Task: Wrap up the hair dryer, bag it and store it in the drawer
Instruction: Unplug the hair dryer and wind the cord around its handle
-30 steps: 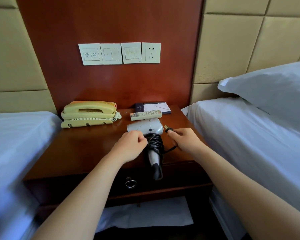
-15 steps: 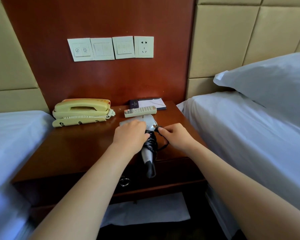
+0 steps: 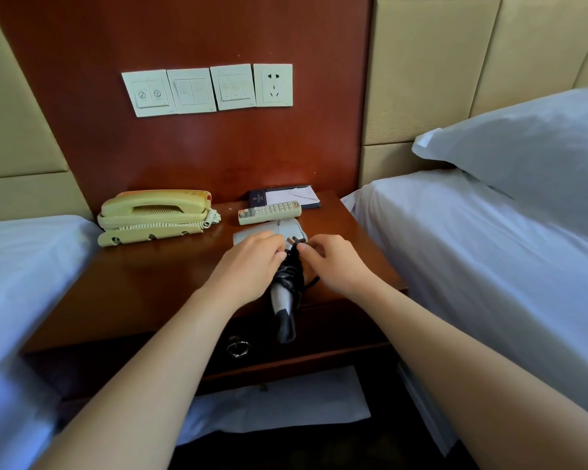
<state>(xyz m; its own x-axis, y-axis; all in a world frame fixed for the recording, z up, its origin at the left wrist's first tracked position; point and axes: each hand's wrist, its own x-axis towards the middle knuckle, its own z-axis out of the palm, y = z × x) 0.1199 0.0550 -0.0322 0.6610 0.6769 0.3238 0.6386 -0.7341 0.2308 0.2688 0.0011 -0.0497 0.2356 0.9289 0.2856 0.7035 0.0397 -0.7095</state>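
Dark red-brown wood makes up the table [image 3: 150,283] between the two beds, and the hair dryer [image 3: 280,296] lies on its front right part. Its white head points toward the wall and its handle sticks out past the front edge, over the drawer [image 3: 336,330] below. The black cord [image 3: 287,274] is wound in tight turns round the upper part of the handle, with one small loop bulging out to the right.

The left hand [image 3: 252,262] rests on the dryer where head meets handle. Its fingers are curled down over the body, so its grip is closed on the hair dryer. The right hand [image 3: 336,262] is just beside it on the other side. Its grip is a pinch of thumb and fingers on the end of the cord, right behind the plug [image 3: 292,241], whose prongs stick up between the two hands.

Behind the dryer lies a pale remote control [image 3: 269,212], almost touching the head, with a notepad [image 3: 292,195] farther back against the wall panel. A cream telephone [image 3: 153,215] sits at the back left, well apart from the hands. The drawer is closed, and its metal ring pull [image 3: 238,347] hangs on the front. Something white and flat [image 3: 279,401] lies in the open space beneath; I cannot tell what it is. On the wall are three switch plates [image 3: 190,91] and a socket [image 3: 273,84]. A pillow [image 3: 523,157] lies on the right bed [image 3: 472,266].
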